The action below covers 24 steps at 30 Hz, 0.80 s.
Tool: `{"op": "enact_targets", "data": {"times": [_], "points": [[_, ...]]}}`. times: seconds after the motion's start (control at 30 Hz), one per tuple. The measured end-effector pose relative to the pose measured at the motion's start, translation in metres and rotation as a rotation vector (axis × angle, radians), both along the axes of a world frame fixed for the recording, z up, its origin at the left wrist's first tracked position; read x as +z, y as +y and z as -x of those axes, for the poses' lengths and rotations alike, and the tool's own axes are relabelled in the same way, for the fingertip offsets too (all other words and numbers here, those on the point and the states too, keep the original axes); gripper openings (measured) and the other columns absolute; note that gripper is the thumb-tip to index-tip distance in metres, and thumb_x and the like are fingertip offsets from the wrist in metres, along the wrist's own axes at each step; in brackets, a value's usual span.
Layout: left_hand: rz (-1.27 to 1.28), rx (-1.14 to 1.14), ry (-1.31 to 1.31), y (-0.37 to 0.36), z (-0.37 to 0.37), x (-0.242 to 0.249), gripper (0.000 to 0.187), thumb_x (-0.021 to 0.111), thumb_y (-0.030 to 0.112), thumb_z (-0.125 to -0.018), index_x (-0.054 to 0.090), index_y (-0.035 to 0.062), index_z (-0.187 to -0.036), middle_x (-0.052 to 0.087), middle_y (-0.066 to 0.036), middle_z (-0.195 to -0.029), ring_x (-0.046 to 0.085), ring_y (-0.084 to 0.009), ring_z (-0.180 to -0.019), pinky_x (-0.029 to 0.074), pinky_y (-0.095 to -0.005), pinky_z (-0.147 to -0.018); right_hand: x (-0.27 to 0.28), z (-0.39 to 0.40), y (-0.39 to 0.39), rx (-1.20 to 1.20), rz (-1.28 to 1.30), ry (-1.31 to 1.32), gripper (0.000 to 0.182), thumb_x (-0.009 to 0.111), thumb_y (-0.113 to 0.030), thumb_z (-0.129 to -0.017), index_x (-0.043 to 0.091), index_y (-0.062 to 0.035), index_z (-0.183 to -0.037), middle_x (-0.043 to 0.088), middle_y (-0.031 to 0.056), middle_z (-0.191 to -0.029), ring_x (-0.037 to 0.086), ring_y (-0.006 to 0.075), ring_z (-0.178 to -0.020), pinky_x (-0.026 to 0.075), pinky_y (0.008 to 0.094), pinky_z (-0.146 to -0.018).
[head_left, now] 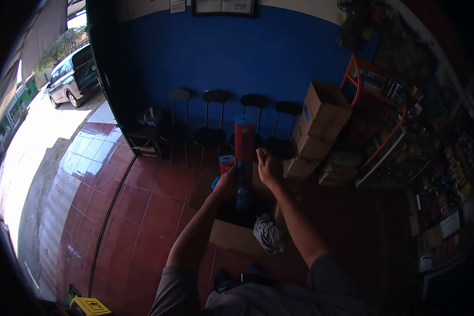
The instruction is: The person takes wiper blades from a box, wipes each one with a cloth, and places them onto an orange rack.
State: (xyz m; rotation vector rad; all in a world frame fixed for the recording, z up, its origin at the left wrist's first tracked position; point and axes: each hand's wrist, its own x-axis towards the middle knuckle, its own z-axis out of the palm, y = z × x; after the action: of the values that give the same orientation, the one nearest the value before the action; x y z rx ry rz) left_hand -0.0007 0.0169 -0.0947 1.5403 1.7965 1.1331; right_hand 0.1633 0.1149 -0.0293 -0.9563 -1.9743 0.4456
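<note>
In front of me, above an open cardboard box (236,238), I hold up a long red package with a blue top (245,138). My right hand (269,167) is closed at the package's lower right side. Lower and to the left, my left hand (227,184) is closed round a smaller red and blue package (226,163). Something blue (242,196) stands between my wrists, over the box's dark inside. A crumpled grey cloth (269,234) lies on the box's right front edge.
Black folding chairs (210,138) line the blue wall. Stacked cardboard boxes (326,110) stand to their right, beside an orange-framed shelf (400,113). Goods fill the far right. A yellow object (89,306) sits at the bottom left. A car (73,76) is outside the doorway.
</note>
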Motion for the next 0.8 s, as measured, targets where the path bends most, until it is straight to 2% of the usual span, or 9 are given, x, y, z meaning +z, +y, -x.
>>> {"op": "enact_targets", "data": {"times": [0.1, 0.13, 0.2, 0.27, 0.4, 0.53, 0.63, 0.73, 0.8], "points": [[0.033, -0.003, -0.077, 0.002, 0.013, -0.004, 0.036, 0.064, 0.018, -0.095, 0.056, 0.0055, -0.127, 0.067, -0.026, -0.119, 0.063, -0.0460, -0.117, 0.053, -0.0497, -0.093, -0.093, -0.065, -0.100, -0.199, 0.205, -0.576, 0.048, 0.047, -0.050, -0.106, 0.071, -0.0123, -0.122, 0.057, 0.0195, -0.139, 0.060, 0.0431, -0.121, 0.049, 0.0527, -0.099], [-0.009, -0.024, -0.139, 0.009, 0.019, -0.020, 0.038, 0.062, 0.017, -0.097, 0.055, 0.0062, -0.132, 0.067, -0.025, -0.121, 0.064, -0.0428, -0.117, 0.052, -0.0481, -0.094, -0.118, -0.081, -0.135, -0.265, 0.226, -0.677, 0.050, 0.051, -0.054, -0.103, 0.069, -0.0147, -0.128, 0.051, 0.0173, -0.144, 0.056, 0.0409, -0.125, 0.047, 0.0539, -0.103], [-0.046, -0.062, -0.206, 0.020, 0.022, -0.047, 0.040, 0.060, 0.017, -0.099, 0.053, 0.0069, -0.137, 0.067, -0.024, -0.124, 0.066, -0.0395, -0.116, 0.052, -0.0464, -0.095, -0.147, -0.110, -0.187, -0.198, 0.099, -0.577, 0.050, 0.059, -0.054, -0.098, 0.068, -0.0173, -0.132, 0.054, 0.0160, -0.139, 0.055, 0.0392, -0.124, 0.046, 0.0526, -0.103], [-0.169, -0.018, -0.309, 0.026, 0.020, -0.061, 0.047, 0.055, 0.020, -0.106, 0.048, 0.0071, -0.150, 0.070, -0.010, -0.117, 0.066, -0.0199, -0.109, 0.053, -0.0364, -0.090, -0.154, -0.120, -0.206, -0.172, 0.038, -0.551, 0.049, 0.062, -0.052, -0.097, 0.068, -0.0172, -0.131, 0.054, 0.0164, -0.139, 0.057, 0.0397, -0.120, 0.047, 0.0514, -0.101], [-0.235, -0.081, -0.328, 0.003, 0.000, -0.018, 0.051, 0.052, 0.021, -0.107, 0.043, 0.0087, -0.156, 0.069, -0.007, -0.116, 0.065, -0.0158, -0.107, 0.052, -0.0322, -0.090, -0.192, -0.130, -0.199, -0.060, 0.022, -0.437, 0.045, 0.069, -0.045, -0.094, 0.070, -0.0137, -0.126, 0.059, 0.0171, -0.131, 0.059, 0.0392, -0.114, 0.049, 0.0485, -0.096], [0.026, -0.128, -0.516, -0.006, -0.010, 0.000, 0.053, 0.052, 0.020, -0.108, 0.040, 0.0106, -0.159, 0.065, -0.008, -0.127, 0.062, -0.0124, -0.111, 0.049, -0.0283, -0.096, -0.137, -0.134, -0.175, 0.004, 0.110, -0.605, 0.040, 0.071, -0.041, -0.093, 0.072, -0.0108, -0.120, 0.066, 0.0166, -0.113, 0.063, 0.0379, -0.107, 0.050, 0.0481, -0.090], [-0.007, -0.115, -0.691, -0.007, -0.028, 0.005, 0.052, 0.051, 0.015, -0.108, 0.041, 0.0126, -0.159, 0.065, -0.006, -0.120, 0.061, -0.0093, -0.103, 0.050, -0.0258, -0.089, -0.087, -0.123, -0.159, -0.220, 0.176, -0.306, 0.033, 0.070, -0.033, -0.095, 0.071, -0.0052, -0.113, 0.070, 0.0162, -0.094, 0.069, 0.0382, -0.092, 0.053, 0.0463, -0.083], [-0.082, -0.137, -0.908, 0.008, -0.051, -0.003, 0.051, 0.048, 0.011, -0.109, 0.041, 0.0136, -0.159, 0.066, -0.003, -0.112, 0.062, -0.0071, -0.094, 0.052, -0.0243, -0.083, -0.004, -0.098, -0.173, -0.262, 0.217, 0.020, 0.037, 0.069, -0.030, -0.096, 0.067, -0.0060, -0.124, 0.068, 0.0208, -0.112, 0.065, 0.0397, -0.107, 0.051, 0.0464, -0.092], [-0.103, -0.164, -1.021, 0.012, -0.068, 0.002, 0.051, 0.047, 0.010, -0.109, 0.039, 0.0132, -0.160, 0.066, -0.003, -0.113, 0.063, -0.0075, -0.094, 0.053, -0.0242, -0.085, 0.021, -0.080, -0.179, -0.229, -0.141, 0.139, 0.049, 0.069, -0.023, -0.094, 0.058, -0.0098, -0.140, 0.055, 0.0247, -0.138, 0.056, 0.0421, -0.123, 0.048, 0.0478, -0.102]]}}
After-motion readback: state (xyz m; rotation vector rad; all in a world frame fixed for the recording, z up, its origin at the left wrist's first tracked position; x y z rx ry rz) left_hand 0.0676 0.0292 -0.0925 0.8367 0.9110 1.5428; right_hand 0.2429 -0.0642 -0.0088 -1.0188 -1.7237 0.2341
